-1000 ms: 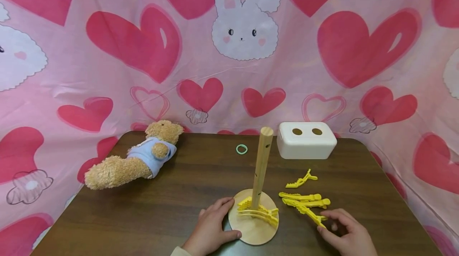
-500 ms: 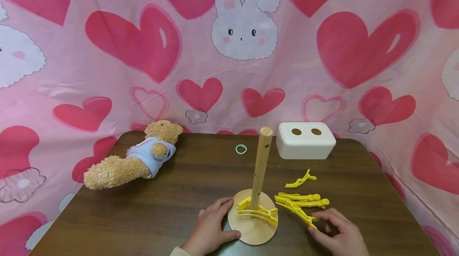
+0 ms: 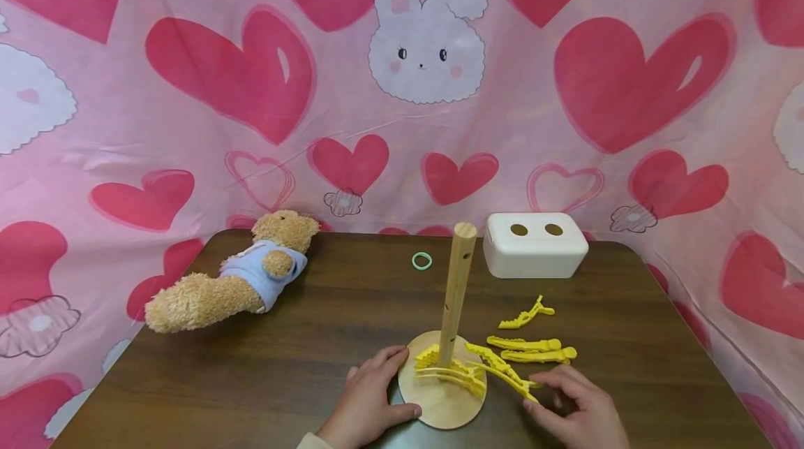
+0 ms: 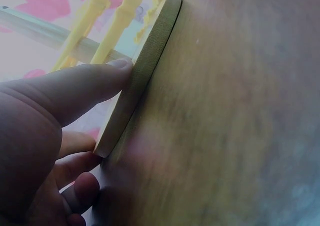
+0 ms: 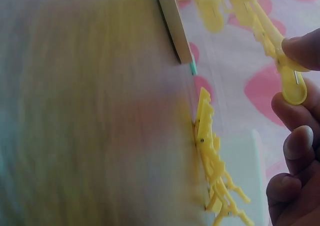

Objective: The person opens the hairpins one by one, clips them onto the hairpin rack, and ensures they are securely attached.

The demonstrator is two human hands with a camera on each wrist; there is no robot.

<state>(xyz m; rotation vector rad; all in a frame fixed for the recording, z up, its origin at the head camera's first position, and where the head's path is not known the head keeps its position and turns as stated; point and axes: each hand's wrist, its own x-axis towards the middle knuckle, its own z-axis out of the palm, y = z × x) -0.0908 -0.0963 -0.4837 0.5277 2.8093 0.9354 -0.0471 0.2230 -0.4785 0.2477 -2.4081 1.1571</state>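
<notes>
My left hand (image 3: pixel 370 400) grips the edge of a round wooden base (image 3: pixel 442 415), with its thumb at the near rim. A wooden post (image 3: pixel 457 281) with small holes rises from this base. Yellow hair clips (image 3: pixel 471 380) sit low around the post's foot. To the right, my right hand (image 3: pixel 581 410) pinches another yellow alligator hair clip (image 3: pixel 516 385) by its tail end between thumb and forefinger. That clip's two toothed arms are spread apart and point at the post, their tips overlapping the base's right edge in the head view.
Two yellow clips (image 3: pixel 534 355) lie together beyond my right hand, with a single yellow clip (image 3: pixel 526 314) behind them. A white box (image 3: pixel 536 257) with two round holes stands at the back. There is a green ring (image 3: pixel 421 261) and, at left, a teddy bear (image 3: pixel 257 274).
My right hand has moved left with the clip, away from the two lying clips and up to the wooden base. The clip's arms have spread apart. My left hand stays put.
</notes>
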